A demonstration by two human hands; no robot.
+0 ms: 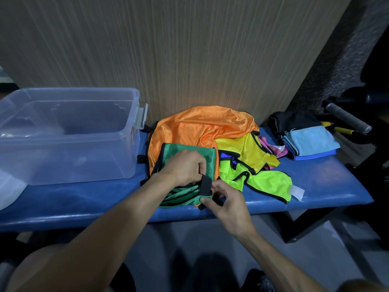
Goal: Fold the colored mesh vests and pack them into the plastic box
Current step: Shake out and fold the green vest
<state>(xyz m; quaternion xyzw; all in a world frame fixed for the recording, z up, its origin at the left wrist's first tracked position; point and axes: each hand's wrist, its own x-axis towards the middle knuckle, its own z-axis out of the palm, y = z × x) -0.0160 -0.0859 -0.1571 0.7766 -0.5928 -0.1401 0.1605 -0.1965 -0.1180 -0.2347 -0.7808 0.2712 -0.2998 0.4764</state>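
green vest (187, 153) under left hand (185, 166), right hand (227, 204) pinching its edge

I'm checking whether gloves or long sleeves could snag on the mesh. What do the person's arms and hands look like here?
Both forearms are bare all the way into view, with no sleeves showing. The left hand and right hand wear no gloves, and no rings, watch or wristband can be seen on them.

Blue bench (315, 186), folded cloths (311, 142), wood wall (189, 49)

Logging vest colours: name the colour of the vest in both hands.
Green vest, black trim; head view.
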